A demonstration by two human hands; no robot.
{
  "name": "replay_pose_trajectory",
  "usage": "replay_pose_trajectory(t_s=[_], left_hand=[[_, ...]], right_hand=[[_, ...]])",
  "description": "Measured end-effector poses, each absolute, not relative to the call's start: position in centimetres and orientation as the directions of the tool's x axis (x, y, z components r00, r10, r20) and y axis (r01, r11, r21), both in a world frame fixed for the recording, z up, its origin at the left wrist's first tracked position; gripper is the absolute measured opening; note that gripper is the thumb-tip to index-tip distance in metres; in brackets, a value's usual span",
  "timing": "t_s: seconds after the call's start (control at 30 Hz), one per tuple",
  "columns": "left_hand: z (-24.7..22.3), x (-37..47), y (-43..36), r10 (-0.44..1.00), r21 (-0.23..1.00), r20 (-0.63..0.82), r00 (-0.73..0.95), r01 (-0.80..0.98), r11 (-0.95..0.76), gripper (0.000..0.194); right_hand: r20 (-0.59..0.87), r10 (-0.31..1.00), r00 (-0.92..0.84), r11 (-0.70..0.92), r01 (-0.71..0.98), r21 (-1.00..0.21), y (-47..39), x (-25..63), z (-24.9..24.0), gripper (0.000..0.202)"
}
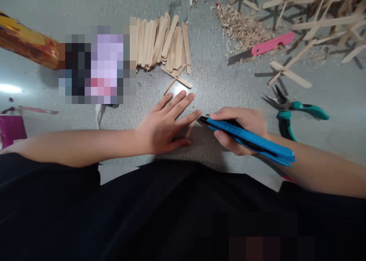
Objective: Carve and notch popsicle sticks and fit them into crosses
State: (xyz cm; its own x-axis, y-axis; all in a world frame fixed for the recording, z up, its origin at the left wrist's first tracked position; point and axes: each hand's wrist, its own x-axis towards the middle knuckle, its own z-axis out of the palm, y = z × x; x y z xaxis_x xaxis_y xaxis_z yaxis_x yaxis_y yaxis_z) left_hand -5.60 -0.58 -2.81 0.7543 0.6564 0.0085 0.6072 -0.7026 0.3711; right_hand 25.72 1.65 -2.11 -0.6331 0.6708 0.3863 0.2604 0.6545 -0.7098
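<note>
My left hand (168, 124) lies palm down on the grey table with its fingers spread. A small piece of wooden stick (188, 130) shows between its index finger and thumb; the rest of the piece is hidden under the hand. My right hand (243, 127) is closed around a blue utility knife (251, 137). The knife's dark tip points left and reaches close to my left index fingertip; whether it touches the wood I cannot tell. Just beyond the left fingertips, two craft sticks (177, 78) lie crossed.
A pile of craft sticks (151, 44) lies at the back. Behind the right hand are wood shavings (243, 28), a pink-handled blade (271, 44), open teal-handled pliers (286, 106) and joined sticks (314, 21). A shiny orange cylinder (28, 40) and a blurred-out object (105, 59) are at left.
</note>
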Motion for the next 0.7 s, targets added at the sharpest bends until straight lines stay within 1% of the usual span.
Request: replay_pose_trajectory(t_s=[0.17,0.23,0.33,0.5,0.7], left_hand=[[-2.82,-5.64,-0.55,0.656,0.368,0.019,0.754,0.605,-0.706,0.092],[-2.77,-5.63,-0.52,0.657,0.366,0.023,0.754,0.605,-0.707,0.091],[-2.79,-5.59,-0.46,0.660,0.368,0.023,0.751,0.608,-0.704,0.092],[-3.20,-5.55,-0.39,0.670,0.381,0.034,0.741,0.610,-0.694,0.094],[-3.22,-5.65,-0.32,0.672,0.414,0.044,0.739,0.599,-0.686,0.094]], right_hand=[[0.442,0.563,-0.698,0.749,0.206,-0.629,1.52,25.48,-2.78,0.040],[0.442,0.565,-0.697,0.750,0.210,-0.627,1.48,25.42,-2.90,0.039],[0.417,0.586,-0.695,0.723,0.218,-0.655,1.59,25.38,-2.85,0.037],[0.394,0.598,-0.698,0.709,0.231,-0.667,1.84,25.44,-2.73,0.042],[0.428,0.558,-0.711,0.743,0.198,-0.640,1.99,25.30,-2.76,0.045]])
